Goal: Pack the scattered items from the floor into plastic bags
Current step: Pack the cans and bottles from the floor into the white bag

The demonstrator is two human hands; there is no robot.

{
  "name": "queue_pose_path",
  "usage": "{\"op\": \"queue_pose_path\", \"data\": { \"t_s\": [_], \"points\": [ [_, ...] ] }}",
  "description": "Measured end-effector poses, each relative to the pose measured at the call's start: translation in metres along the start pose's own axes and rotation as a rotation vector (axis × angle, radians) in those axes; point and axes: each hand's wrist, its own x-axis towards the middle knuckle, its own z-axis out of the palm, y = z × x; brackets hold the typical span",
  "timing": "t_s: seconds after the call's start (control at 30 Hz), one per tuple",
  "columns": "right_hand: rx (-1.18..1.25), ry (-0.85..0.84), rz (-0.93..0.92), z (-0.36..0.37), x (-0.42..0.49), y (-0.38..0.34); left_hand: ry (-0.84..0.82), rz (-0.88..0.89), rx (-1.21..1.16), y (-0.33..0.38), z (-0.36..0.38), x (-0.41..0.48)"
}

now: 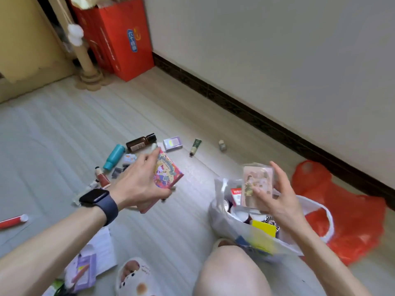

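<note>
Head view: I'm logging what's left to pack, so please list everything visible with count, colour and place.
cartoon box: 1, pink multicoloured, in left hand
card pack: 1, pale pink, in right hand above white bag
white bag: 1, translucent white, on floor, partly filled
red bag: 1, red, on floor by wall
brown bottle: 1, brown, lying beyond left hand
teal bottle: 1, teal, left of brown bottle
lilac box: 1, lilac, right of brown bottle
green tube: 1, green, right of lilac box
small jar: 1, greyish, right of green tube
red tube: 1, red, white cap, far left floor
red cartons: several, red, far corner
left hand: 1, dark watch on wrist, grips cartoon box
right hand: 1, holds card pack
</note>
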Motion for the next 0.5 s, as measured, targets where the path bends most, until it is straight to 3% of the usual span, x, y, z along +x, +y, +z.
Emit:
{"op": "queue_pose_path", "data": {
  "t_s": [0.13, 0.4, 0.5],
  "points": [
    [-0.065, 0.202, 0.211, -0.061, -0.027, 0.06, -0.037, 0.072, -0.025, 0.05, 0.021, 0.019],
    [-0.645, 0.081, 0.154, -0.065, -0.012, 0.083, -0.081, 0.253, -0.081, 0.147, 0.072, 0.046],
    [-0.831, -0.079, 0.269, -0.056, 0.002, 0.094, -0.104, 0.258, -0.151, 0.169, 0.085, 0.05]
  ]
}}
